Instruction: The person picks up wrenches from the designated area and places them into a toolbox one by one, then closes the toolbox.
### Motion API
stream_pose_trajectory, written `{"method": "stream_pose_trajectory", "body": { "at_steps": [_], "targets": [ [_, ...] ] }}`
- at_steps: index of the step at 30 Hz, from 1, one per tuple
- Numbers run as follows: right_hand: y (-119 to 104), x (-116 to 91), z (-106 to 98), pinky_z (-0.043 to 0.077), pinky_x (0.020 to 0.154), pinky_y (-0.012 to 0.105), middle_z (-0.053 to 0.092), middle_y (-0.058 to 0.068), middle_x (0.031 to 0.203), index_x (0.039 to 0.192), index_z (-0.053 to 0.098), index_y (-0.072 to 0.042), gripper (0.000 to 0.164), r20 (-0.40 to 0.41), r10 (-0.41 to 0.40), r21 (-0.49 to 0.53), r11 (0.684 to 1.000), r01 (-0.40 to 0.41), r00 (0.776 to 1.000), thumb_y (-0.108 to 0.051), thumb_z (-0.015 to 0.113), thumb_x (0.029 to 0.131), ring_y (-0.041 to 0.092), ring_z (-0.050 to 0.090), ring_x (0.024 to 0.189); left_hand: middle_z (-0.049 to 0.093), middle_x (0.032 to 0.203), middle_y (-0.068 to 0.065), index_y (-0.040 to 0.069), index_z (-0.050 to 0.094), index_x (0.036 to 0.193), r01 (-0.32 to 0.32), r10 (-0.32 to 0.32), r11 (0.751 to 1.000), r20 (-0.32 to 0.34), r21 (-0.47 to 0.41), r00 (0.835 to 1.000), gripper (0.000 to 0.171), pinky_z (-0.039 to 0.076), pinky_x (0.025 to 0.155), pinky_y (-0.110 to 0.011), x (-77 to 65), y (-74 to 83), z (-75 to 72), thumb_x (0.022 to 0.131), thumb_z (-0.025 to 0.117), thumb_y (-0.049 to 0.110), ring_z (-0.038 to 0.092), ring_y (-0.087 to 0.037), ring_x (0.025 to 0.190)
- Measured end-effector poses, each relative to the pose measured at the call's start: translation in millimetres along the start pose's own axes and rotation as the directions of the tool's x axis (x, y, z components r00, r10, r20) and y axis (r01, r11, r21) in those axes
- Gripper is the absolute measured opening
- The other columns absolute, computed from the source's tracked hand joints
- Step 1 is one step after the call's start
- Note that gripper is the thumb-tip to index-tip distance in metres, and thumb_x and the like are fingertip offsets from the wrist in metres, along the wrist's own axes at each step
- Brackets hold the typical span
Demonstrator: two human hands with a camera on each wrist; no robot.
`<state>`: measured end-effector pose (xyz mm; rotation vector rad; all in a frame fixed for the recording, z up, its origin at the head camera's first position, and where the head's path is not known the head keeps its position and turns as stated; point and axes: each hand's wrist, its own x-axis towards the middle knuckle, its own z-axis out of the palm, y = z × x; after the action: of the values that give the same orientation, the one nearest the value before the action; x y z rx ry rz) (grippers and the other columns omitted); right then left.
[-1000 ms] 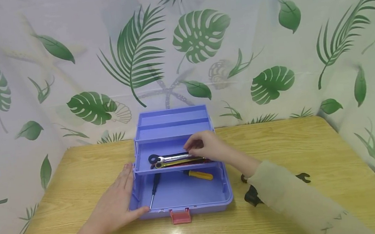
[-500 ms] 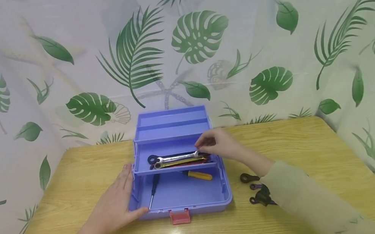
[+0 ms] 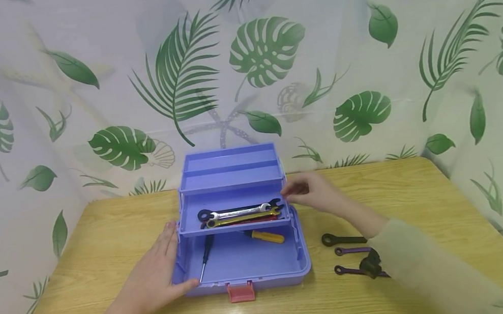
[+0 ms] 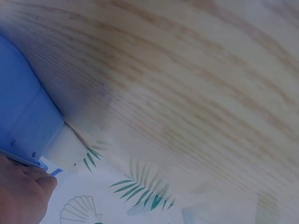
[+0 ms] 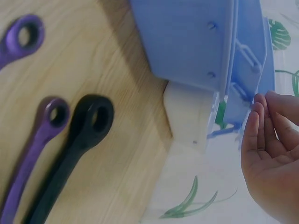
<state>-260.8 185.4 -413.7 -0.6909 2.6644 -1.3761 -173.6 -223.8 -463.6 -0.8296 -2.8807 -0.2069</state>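
Note:
A blue toolbox (image 3: 246,284) stands with its cantilever trays raised. In its middle tray lie a silver wrench (image 3: 241,212), a gold wrench (image 3: 244,218), a black wrench (image 3: 275,202) and a partly hidden red tool. A yellow-handled screwdriver (image 3: 266,235) and a black-handled one (image 3: 208,247) are in the bottom. My left hand (image 3: 155,274) rests against the box's left side, its thumb at the front rim. At the tray's right end, my right hand (image 3: 312,194) hovers with bent fingers and holds nothing; the right wrist view shows the thumb near the fingertips.
Right of the box, a black wrench (image 3: 343,240) and two purple wrenches, one nearer the black one (image 3: 352,250), lie on the wooden table (image 3: 402,187). A red latch (image 3: 241,292) hangs at the box front. A leaf-patterned cloth (image 3: 349,39) stands behind.
My right hand has moved right, from above the wrenches to the tray's right end, uncovering the wrench ends. The wrenches on the table came into view from under the sleeve. My left hand stayed.

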Motion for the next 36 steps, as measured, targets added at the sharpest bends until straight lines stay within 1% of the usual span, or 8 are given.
{"method": "stream_pose_trajectory", "body": {
  "at_steps": [6,15,22,28,36],
  "targets": [
    [8.9,-9.5,-8.6,0.06,0.081,0.016,0.079,0.025,0.104,0.109,0.076,0.01,0.017,-0.031,0.017,-0.031,0.999,-0.018,0.999,0.005,0.073,0.094,0.022,0.076,0.091,0.02,0.172,-0.033,-0.017,0.024,0.16,0.004,-0.004,1.0,0.001,-0.007,1.0,0.123,0.039,0.126,-0.057,-0.1,0.1,0.0,0.088,0.069,0.071,0.03,-0.05,0.158],
    [17.5,-24.7,-19.9,0.06,0.083,0.016,0.079,0.024,0.108,0.111,0.075,0.009,0.018,-0.044,0.067,-0.063,0.996,-0.07,0.997,-0.001,0.073,0.096,0.028,0.077,0.095,0.019,0.172,-0.034,-0.017,0.023,0.161,-0.007,0.007,1.0,-0.009,-0.012,1.0,0.123,0.038,0.126,-0.057,0.3,-0.8,1.3,0.089,0.069,0.071,0.029,-0.05,0.158],
    [31.1,-37.9,-25.4,0.059,0.081,0.015,0.079,0.023,0.107,0.111,0.075,0.009,0.019,-0.057,0.077,-0.069,0.994,-0.081,0.995,-0.001,0.073,0.096,0.017,0.075,0.091,0.02,0.172,-0.033,-0.018,0.024,0.16,-0.007,0.007,1.0,-0.012,-0.007,1.0,0.122,0.04,0.125,-0.057,-0.3,-1.4,2.0,0.088,0.07,0.071,0.03,-0.05,0.158],
    [41.1,-49.8,-29.3,0.058,0.08,0.015,0.079,0.022,0.109,0.113,0.076,0.008,0.019,-0.084,0.115,-0.074,0.99,-0.121,0.99,-0.003,0.073,0.097,0.017,0.074,0.092,0.02,0.172,-0.033,-0.017,0.024,0.161,-0.002,0.002,1.0,-0.008,-0.006,1.0,0.122,0.04,0.125,-0.058,-0.2,-1.2,1.3,0.089,0.07,0.07,0.03,-0.05,0.158],
    [53.9,-63.4,-33.4,0.058,0.079,0.016,0.079,0.02,0.111,0.114,0.076,0.005,0.021,-0.094,0.161,-0.088,0.982,-0.169,0.983,-0.008,0.074,0.098,0.012,0.072,0.092,0.02,0.172,-0.034,-0.016,0.023,0.161,-0.006,0.006,1.0,-0.019,-0.002,1.0,0.122,0.04,0.125,-0.058,0.2,-2.0,3.1,0.088,0.07,0.07,0.031,-0.051,0.158]
  ]
}}
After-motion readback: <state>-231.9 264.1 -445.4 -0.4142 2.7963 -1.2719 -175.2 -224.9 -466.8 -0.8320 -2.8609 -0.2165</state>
